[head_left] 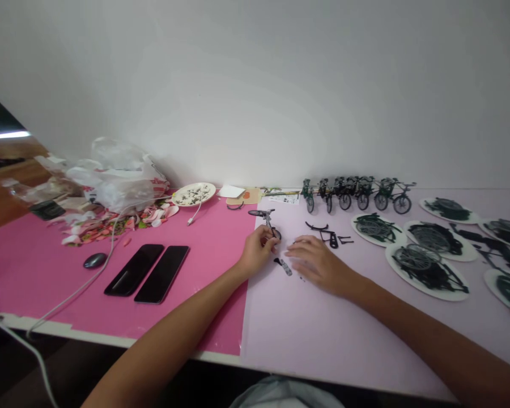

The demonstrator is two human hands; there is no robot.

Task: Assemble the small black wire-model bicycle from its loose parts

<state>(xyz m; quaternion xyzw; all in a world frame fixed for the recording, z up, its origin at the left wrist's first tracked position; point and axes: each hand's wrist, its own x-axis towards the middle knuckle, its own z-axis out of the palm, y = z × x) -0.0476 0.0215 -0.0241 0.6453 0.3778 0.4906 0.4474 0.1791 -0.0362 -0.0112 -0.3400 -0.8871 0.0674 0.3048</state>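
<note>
Between the thumb and fingers of my left hand (258,250) is a small model bicycle (263,216), partly assembled, with dark wheels and a grey frame. My right hand (317,263) lies palm down just to the right, its fingers stretched out over the pale sheet. Under and beside its fingertips are a grey-and-black small part (285,267) and some tiny dark pieces (302,278). Black model parts (334,239), among them a curved strip and forked pieces, lie beyond the right hand. Whether the right fingertips touch any piece I cannot tell.
A row of finished model bicycles (361,194) stands by the wall. White plates (465,296) of dark parts fill the right. On the pink left side are two black phones (161,275), a mouse (95,260), a white cable (85,288), plastic bags (121,184) and a plate (178,200).
</note>
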